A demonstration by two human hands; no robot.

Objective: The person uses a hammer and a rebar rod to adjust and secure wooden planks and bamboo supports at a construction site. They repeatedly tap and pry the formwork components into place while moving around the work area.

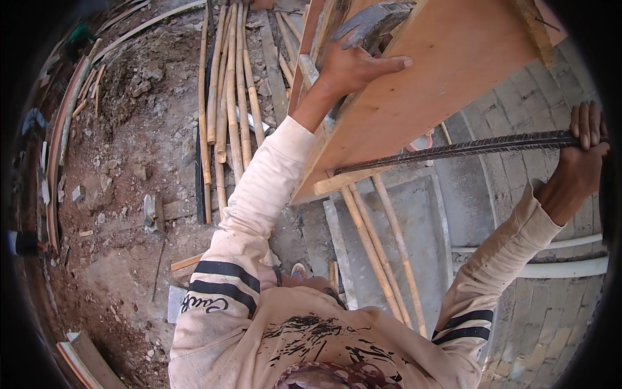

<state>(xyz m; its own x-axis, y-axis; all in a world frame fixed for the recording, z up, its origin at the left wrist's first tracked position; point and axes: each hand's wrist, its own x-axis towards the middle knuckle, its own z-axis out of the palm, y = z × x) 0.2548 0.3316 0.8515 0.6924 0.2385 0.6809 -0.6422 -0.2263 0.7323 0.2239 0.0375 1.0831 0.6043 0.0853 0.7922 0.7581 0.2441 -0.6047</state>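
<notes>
A plywood panel edged with timber battens stands tilted in front of me, upper right. My left hand grips its left edge, thumb laid along the orange face and fingers partly hidden. Against those fingers is a grey, curved, cement-smeared piece whose kind I cannot make out. At the far right my right hand is closed round the end of dark ribbed rebar. The rebar runs leftward to the panel's lower part, ending by a short wood strip at the bottom edge.
Long bamboo poles lie on the rubble ground to the left. More bamboo poles slant below the panel over a grey concrete slab. White pipes run before a block wall at right. Loose timber lies lower left.
</notes>
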